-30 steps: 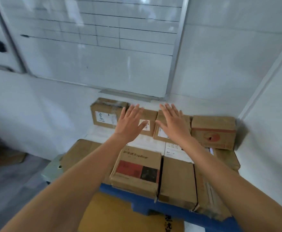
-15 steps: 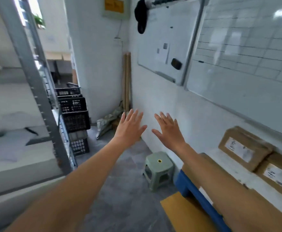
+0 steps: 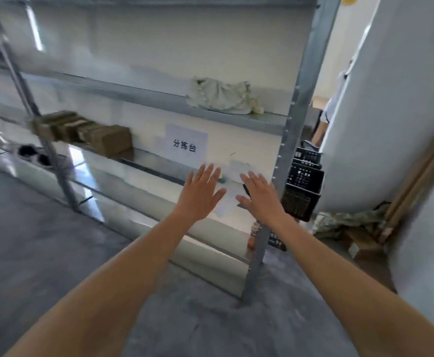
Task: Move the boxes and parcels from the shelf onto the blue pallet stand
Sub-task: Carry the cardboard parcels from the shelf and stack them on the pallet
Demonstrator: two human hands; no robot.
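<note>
— Where are the brown cardboard boxes [image 3: 87,134]?
— In a blurred row on the middle level of the grey metal shelf [image 3: 239,118], well left of both hands.
— And the hands?
— The left hand [image 3: 201,193] and right hand [image 3: 261,195] are side by side in the air, fingers straight and spread, holding nothing — a white paper sign [image 3: 187,145] is on the wall behind them

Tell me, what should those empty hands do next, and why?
Probably reach left toward the brown boxes on the shelf. Both the left hand and the right hand are open and hold nothing, and the boxes sit well to their left.
</note>
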